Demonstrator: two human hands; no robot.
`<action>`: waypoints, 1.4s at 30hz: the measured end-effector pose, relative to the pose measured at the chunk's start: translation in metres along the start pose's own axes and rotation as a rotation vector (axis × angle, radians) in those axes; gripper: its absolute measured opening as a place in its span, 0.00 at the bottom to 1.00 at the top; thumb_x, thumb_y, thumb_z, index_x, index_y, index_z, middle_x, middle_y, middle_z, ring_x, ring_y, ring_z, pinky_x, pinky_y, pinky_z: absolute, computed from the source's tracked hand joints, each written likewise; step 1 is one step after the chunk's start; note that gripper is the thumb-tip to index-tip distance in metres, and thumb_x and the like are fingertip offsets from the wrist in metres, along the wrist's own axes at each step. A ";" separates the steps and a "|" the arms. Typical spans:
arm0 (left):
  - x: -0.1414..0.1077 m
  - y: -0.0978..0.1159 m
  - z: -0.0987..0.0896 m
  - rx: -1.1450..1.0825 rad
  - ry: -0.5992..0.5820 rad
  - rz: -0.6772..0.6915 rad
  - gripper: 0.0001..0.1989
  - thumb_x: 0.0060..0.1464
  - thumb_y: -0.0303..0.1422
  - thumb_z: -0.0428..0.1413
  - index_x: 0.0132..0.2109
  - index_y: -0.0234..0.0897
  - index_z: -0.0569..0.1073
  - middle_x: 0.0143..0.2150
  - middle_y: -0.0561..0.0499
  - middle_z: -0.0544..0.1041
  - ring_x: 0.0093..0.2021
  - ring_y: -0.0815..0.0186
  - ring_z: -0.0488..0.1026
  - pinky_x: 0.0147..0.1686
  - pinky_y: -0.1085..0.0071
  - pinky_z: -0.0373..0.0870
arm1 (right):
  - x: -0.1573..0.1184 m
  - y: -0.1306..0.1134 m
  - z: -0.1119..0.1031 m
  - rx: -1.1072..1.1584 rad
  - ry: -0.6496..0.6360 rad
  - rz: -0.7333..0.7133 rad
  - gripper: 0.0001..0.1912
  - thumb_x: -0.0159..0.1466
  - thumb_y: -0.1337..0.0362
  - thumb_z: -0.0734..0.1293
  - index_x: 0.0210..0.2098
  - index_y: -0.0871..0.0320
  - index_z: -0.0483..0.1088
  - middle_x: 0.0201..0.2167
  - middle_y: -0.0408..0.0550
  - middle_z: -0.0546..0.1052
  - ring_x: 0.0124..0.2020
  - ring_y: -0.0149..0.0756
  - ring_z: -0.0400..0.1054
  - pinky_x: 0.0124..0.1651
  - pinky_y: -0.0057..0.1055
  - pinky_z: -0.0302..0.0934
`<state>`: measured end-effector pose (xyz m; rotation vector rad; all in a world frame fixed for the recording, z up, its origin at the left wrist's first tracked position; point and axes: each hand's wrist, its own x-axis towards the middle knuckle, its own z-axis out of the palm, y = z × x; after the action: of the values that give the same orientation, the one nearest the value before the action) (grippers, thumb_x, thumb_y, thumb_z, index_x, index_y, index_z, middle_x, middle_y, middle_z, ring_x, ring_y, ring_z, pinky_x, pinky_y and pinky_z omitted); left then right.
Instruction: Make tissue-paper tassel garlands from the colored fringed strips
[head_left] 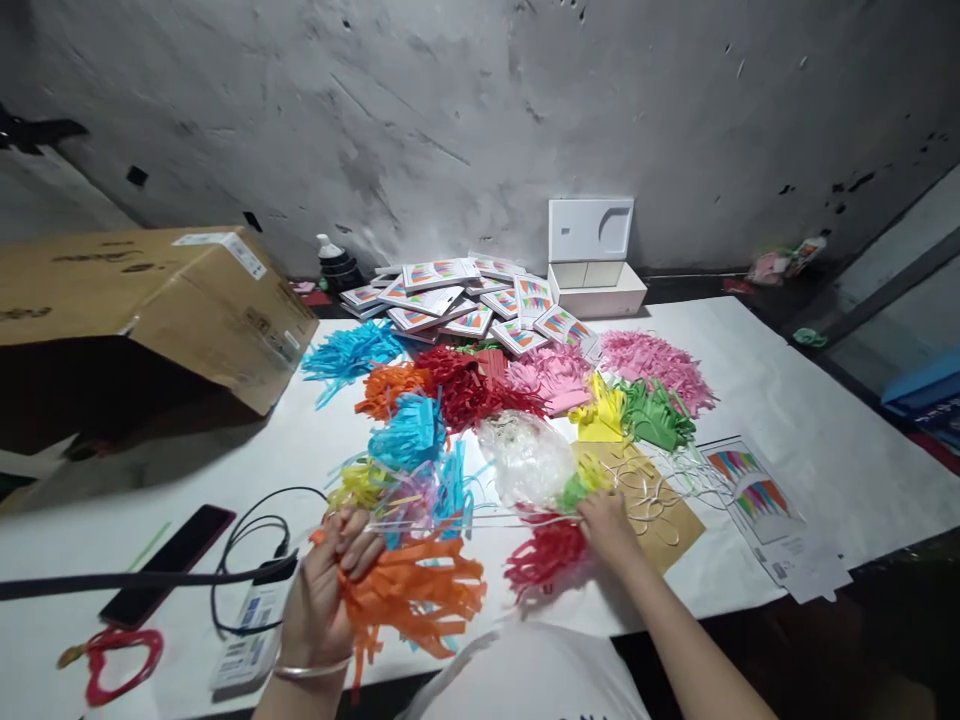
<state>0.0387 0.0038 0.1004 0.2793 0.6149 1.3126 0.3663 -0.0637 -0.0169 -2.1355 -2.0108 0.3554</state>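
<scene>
My left hand [334,565], closed and wearing a bangle, grips an orange tissue-paper tassel [420,585] whose cut strips fan out to the right. A white string [487,520] stretches from it across to my right hand [606,520], whose fingers are closed on the string. Below and left of the right hand lies a red tassel [546,550]. A green and yellow tassel [585,482] sits just above those fingers. Loose string [652,490] lies tangled over a brown paper sheet [679,525] to the right. A clear plastic bag [525,455] rests between the hands, farther back.
Fringed paper bundles in blue [409,430], dark red [472,385], pink [652,365] and green [658,415] cover the table's middle. Behind them are piled flat packs [442,300] and a white box [596,295]. Leftward are a cardboard carton [217,310], a phone [169,565] and red-handled scissors [124,660].
</scene>
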 end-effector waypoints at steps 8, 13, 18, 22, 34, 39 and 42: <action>0.006 -0.025 -0.002 0.327 0.092 0.154 0.15 0.50 0.32 0.61 0.29 0.36 0.60 0.21 0.62 0.62 0.16 0.79 0.59 0.14 0.84 0.56 | -0.015 0.048 -0.055 -0.204 0.176 0.371 0.14 0.58 0.77 0.57 0.35 0.66 0.74 0.40 0.65 0.72 0.44 0.56 0.63 0.46 0.60 0.49; -0.012 -0.084 0.017 0.610 0.014 -0.005 0.16 0.51 0.42 0.59 0.32 0.38 0.61 0.22 0.60 0.66 0.19 0.77 0.60 0.18 0.81 0.56 | -0.006 -0.070 -0.072 0.380 0.287 -0.248 0.13 0.63 0.69 0.61 0.45 0.53 0.71 0.42 0.51 0.73 0.47 0.42 0.64 0.51 0.43 0.55; -0.026 -0.099 0.016 0.767 -0.118 0.016 0.15 0.54 0.43 0.55 0.31 0.36 0.65 0.21 0.59 0.63 0.19 0.75 0.59 0.20 0.78 0.56 | -0.003 -0.138 -0.070 0.840 0.088 -0.300 0.07 0.63 0.63 0.65 0.39 0.52 0.74 0.34 0.46 0.74 0.39 0.36 0.67 0.42 0.32 0.61; -0.029 -0.093 0.004 0.793 -0.183 -0.063 0.14 0.56 0.43 0.53 0.34 0.35 0.67 0.22 0.57 0.67 0.18 0.75 0.59 0.20 0.77 0.55 | -0.004 -0.136 -0.054 0.939 0.029 -0.238 0.07 0.64 0.64 0.64 0.32 0.55 0.73 0.30 0.44 0.73 0.35 0.34 0.68 0.39 0.30 0.61; -0.029 -0.083 0.002 1.093 -0.316 -0.078 0.30 0.48 0.24 0.55 0.59 0.41 0.61 0.41 0.49 0.72 0.38 0.65 0.69 0.41 0.68 0.66 | -0.009 -0.135 -0.066 0.873 -0.081 -0.412 0.08 0.65 0.65 0.60 0.36 0.54 0.71 0.30 0.44 0.74 0.32 0.32 0.68 0.35 0.27 0.61; -0.031 -0.079 0.002 0.951 -0.235 -0.085 0.11 0.52 0.32 0.58 0.44 0.37 0.71 0.41 0.48 0.72 0.41 0.64 0.69 0.42 0.70 0.66 | -0.009 -0.129 -0.061 0.882 0.089 -0.189 0.09 0.65 0.63 0.60 0.33 0.56 0.70 0.29 0.45 0.74 0.30 0.33 0.67 0.32 0.27 0.60; -0.030 -0.080 0.000 0.725 -0.138 -0.193 0.09 0.51 0.36 0.60 0.35 0.35 0.70 0.31 0.52 0.72 0.31 0.70 0.69 0.32 0.75 0.67 | -0.009 -0.127 -0.054 0.943 0.108 -0.106 0.09 0.65 0.61 0.61 0.36 0.56 0.72 0.29 0.45 0.74 0.29 0.34 0.68 0.31 0.27 0.62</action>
<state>0.0998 -0.0452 0.0660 0.8715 0.9607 0.8360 0.2610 -0.0635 0.0726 -1.4053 -1.4316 0.9185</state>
